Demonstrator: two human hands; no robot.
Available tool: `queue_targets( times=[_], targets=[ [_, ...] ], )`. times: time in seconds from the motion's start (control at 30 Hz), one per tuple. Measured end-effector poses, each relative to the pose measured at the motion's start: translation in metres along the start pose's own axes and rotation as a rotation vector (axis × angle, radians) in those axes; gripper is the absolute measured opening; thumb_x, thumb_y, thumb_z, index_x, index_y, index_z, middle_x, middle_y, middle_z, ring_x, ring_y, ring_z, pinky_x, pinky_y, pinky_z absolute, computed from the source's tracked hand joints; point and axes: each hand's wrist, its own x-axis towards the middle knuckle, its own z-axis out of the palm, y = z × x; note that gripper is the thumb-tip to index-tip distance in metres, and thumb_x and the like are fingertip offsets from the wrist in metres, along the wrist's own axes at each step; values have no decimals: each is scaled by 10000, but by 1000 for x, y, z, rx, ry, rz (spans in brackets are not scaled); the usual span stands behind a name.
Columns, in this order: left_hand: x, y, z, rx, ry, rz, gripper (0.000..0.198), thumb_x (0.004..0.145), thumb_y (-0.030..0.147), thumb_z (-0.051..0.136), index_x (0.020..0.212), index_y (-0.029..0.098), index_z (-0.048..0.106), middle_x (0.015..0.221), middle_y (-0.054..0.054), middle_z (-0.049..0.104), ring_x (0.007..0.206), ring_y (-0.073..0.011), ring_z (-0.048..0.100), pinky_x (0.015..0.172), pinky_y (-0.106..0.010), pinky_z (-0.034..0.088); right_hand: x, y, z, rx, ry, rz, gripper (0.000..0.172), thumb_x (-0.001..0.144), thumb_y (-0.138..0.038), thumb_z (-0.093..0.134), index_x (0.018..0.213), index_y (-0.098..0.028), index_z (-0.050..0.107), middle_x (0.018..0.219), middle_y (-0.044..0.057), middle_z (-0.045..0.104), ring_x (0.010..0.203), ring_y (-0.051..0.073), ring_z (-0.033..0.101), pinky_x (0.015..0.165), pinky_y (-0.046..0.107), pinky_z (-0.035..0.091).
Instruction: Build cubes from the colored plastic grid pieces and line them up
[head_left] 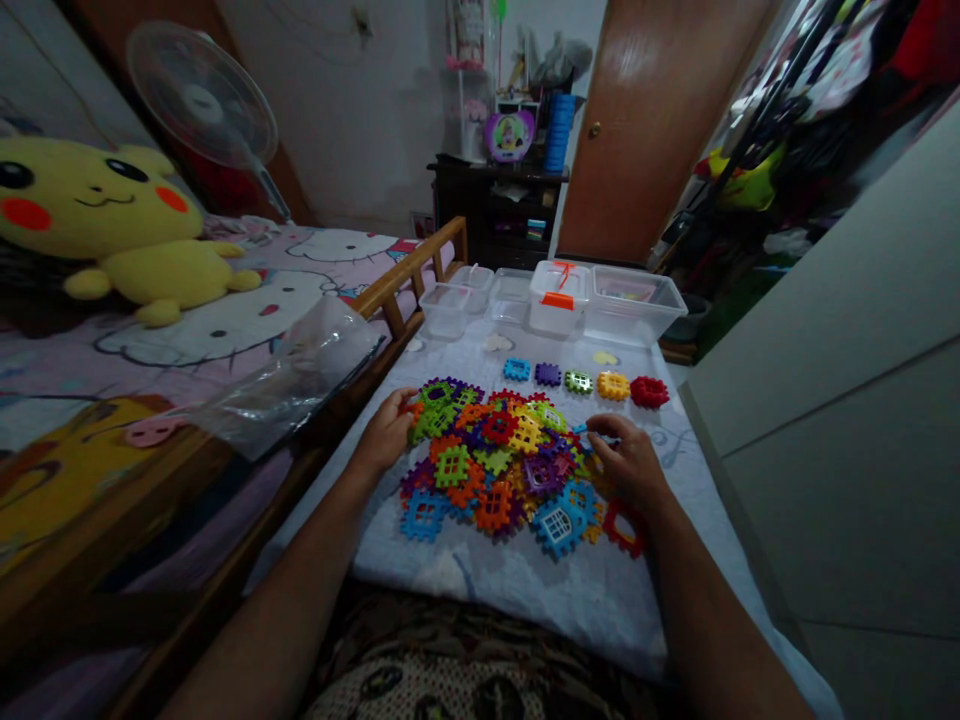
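At the middle of the cloth-covered table (525, 585) lies a pile of coloured plastic tiles (499, 455). Left hand (386, 435): fingers curled over the pile's left edge, touching tiles; whether it grips one cannot be told. Right hand (631, 465): at the pile's right edge, thumb and forefinger pinched together on a light-blue tile (583, 431). Toward the far edge, a row of five single tiles (578, 381) runs blue, purple, green, yellow, red; clear containers (634, 308) stand along that edge.
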Motion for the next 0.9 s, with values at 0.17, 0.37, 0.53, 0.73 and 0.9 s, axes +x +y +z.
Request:
queue_targets(
  times=[0.17, 0.37, 0.53, 0.73, 0.9],
  targets=[
    [2, -3, 6, -219, -66, -27, 463, 687, 244, 585, 1147, 192, 578, 1183, -78, 639, 1167, -247, 586, 1049, -426, 440, 0, 2, 1, -1, -16, 28, 242, 800, -356, 551, 911, -189, 686, 923, 86, 717, 865, 230, 659, 792, 370, 517],
    [-5, 7, 9, -261, -102, 5, 443, 642, 209, 583, 1083, 202, 621, 1148, -64, 664, 1113, -235, 621, 1028, -414, 465, 0, 2, 2, 2, -17, 43, 255, 797, -360, 552, 921, -185, 692, 927, 86, 719, 852, 226, 663, 790, 365, 521],
    [-13, 19, 8, -189, -141, -10, 462, 658, 254, 622, 1115, 193, 624, 1170, -75, 666, 1079, -253, 640, 988, -421, 490, 0, 4, 0, 8, -4, 52, 273, 790, -367, 549, 928, -181, 692, 929, 89, 723, 848, 227, 663, 782, 360, 520],
    [-14, 20, 2, -120, -151, 25, 485, 661, 334, 685, 1123, 195, 634, 1163, -81, 670, 1034, -258, 649, 928, -405, 514, 1, 18, -6, -42, 74, 97, 294, 760, -339, 506, 925, -180, 690, 938, 94, 723, 859, 228, 659, 827, 376, 512],
    [-12, 23, -3, -26, -97, 75, 464, 665, 379, 705, 1087, 191, 662, 1088, -74, 680, 947, -237, 640, 845, -366, 523, 1, 20, -7, -92, 57, 103, 336, 759, -352, 500, 956, -165, 697, 953, 107, 716, 861, 235, 649, 828, 390, 508]
  ],
)
